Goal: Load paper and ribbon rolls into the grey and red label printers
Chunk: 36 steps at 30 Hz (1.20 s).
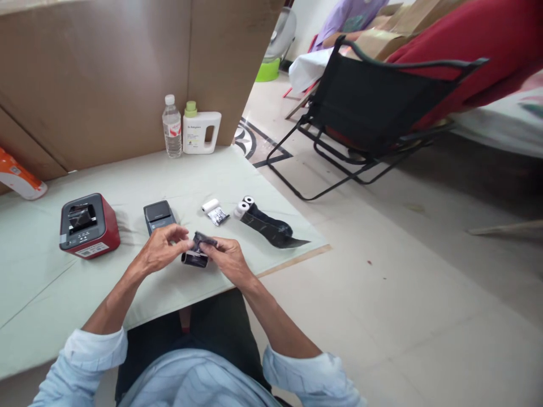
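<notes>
My left hand (161,249) and my right hand (227,257) meet over the pale green table (38,282), both pinching a small black paper roll (195,257) whose dark strip curls up between my fingertips. Just beyond my left hand lies a small black handheld printer (158,215). A red and grey label printer (88,225) stands further left. A short white roll with a printed end (214,211) lies behind my right hand. Two white-cored rolls trailing a long black strip (265,223) lie to the right, near the table's edge.
A water bottle (172,126) and a white jug with a green cap (199,130) stand at the table's back by a cardboard wall (97,73). An orange-white object (19,178) lies far left. A black folding chair (369,107) stands on the tiled floor, with a person in red (475,39) behind it.
</notes>
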Tool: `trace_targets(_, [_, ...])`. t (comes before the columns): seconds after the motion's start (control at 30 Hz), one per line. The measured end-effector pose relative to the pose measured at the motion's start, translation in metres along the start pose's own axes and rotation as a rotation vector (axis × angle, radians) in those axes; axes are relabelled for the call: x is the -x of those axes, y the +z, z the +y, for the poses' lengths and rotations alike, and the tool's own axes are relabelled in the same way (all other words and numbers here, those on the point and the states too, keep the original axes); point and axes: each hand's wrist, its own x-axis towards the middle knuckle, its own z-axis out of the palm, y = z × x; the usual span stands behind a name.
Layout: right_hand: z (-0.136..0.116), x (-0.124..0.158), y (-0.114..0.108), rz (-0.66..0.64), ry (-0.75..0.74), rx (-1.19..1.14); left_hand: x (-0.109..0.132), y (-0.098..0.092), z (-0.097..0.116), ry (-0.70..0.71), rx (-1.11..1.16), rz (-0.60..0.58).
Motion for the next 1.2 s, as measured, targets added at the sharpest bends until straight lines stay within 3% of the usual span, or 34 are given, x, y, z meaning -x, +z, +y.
trace_targets(0.13, [-0.004,-0.002,0.001,0.041,0.026,-0.017,0.014,0.004,-0.002,-0.071,0.178,-0.133])
trace_targets(0.23, [-0.006,-0.003,0.003,0.039,0.031,-0.015,0.018,0.008,-0.004,-0.109,0.27,-0.138])
trace_targets(0.47, [-0.007,-0.004,0.0,0.024,0.027,-0.033,0.016,0.007,-0.011,-0.116,0.25,-0.149])
trace_targets(0.7, [-0.022,-0.003,-0.012,-0.251,0.016,0.027,0.025,0.009,-0.009,-0.038,0.059,-0.162])
trace_targets(0.8, [-0.025,0.0,-0.014,-0.28,-0.007,0.115,0.024,-0.01,-0.002,0.057,-0.111,-0.093])
trace_targets(0.93, [-0.026,0.0,-0.013,-0.201,-0.064,0.146,0.003,-0.053,-0.008,0.198,-0.443,0.285])
trace_targets(1.07, [-0.025,-0.002,-0.011,-0.16,-0.079,0.171,-0.023,-0.081,-0.034,0.085,-0.531,0.198])
trace_targets(1.2, [-0.02,-0.003,-0.013,-0.158,-0.056,0.197,-0.032,-0.086,-0.052,0.06,-0.415,0.105])
